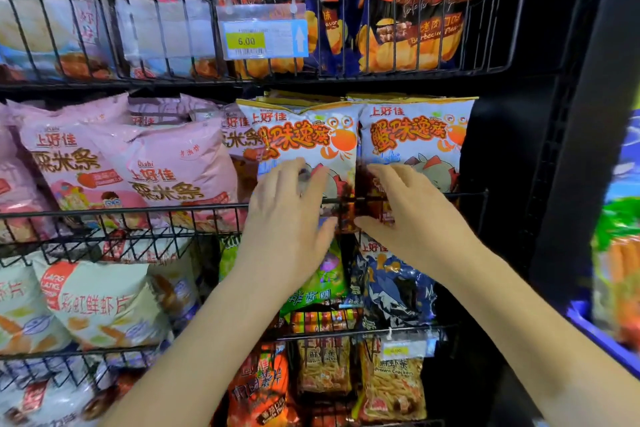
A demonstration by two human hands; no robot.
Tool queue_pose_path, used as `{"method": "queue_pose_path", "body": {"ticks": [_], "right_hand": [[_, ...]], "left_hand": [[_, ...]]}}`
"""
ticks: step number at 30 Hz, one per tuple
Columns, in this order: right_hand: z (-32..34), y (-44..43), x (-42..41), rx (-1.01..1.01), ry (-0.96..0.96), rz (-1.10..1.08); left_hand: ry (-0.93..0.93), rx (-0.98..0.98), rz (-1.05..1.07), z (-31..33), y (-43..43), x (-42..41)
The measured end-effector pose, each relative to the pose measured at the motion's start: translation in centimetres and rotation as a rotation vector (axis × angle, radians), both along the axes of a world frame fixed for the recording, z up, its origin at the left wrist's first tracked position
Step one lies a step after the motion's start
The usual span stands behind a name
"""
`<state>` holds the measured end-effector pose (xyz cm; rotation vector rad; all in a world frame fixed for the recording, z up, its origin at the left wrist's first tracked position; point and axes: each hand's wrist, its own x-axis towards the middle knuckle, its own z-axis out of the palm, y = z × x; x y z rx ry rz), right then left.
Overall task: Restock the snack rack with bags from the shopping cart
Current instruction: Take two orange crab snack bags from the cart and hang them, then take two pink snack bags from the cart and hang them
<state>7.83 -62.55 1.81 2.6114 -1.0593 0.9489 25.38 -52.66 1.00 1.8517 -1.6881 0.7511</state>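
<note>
The fingers [294,173] of your left hand [287,218] lie straight and flat against the left crab bag [304,135]; those of your right hand [415,218] lie flat against the right crab bag [415,135]. Both bags stand upright on the middle shelf of the snack rack [138,210]. The adjacent pink bags [173,166] read "Oishi"; the price tag [265,40] above reads "6.00".

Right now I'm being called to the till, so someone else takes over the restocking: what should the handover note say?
Left hand: open, flat against the left crab-snack bag.
Right hand: open, flat against the right crab-snack bag.
Both bags stand upright, side by side, behind the middle shelf's wire rail, at its right end.
Done: these two are in place.
Left: neither hand holds a bag; the cart is out of view, so I cannot tell what remains.
</note>
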Motion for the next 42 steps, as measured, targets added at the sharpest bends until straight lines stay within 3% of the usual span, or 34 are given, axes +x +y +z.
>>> {"method": "queue_pose_path", "body": {"ticks": [5, 18, 24, 33, 42], "right_hand": [[-3.4, 2.4, -5.1, -0.123, 0.046, -0.161], [-12.0, 16.5, -22.6, 0.275, 0.005, -0.833], [-13.7, 24.1, -31.5, 0.304, -0.106, -1.063], [-16.0, 32.3, -47.5, 0.352, -0.241, -1.294], [-17.8, 34.6, -63.0, 0.43, -0.326, -1.337]], "left_hand": [[-0.089, 0.033, -0.148, -2.1, -1.2, -4.0], [-0.123, 0.363, -0.779, -9.5, -1.1, -21.4], [-0.162, 0.417, -1.075, -11.1, 1.8, -32.9], [-0.278, 0.486, -1.285, -13.5, 5.3, -52.6], [-0.34, 0.558, -1.301, -15.2, 6.1, -68.8]]}}
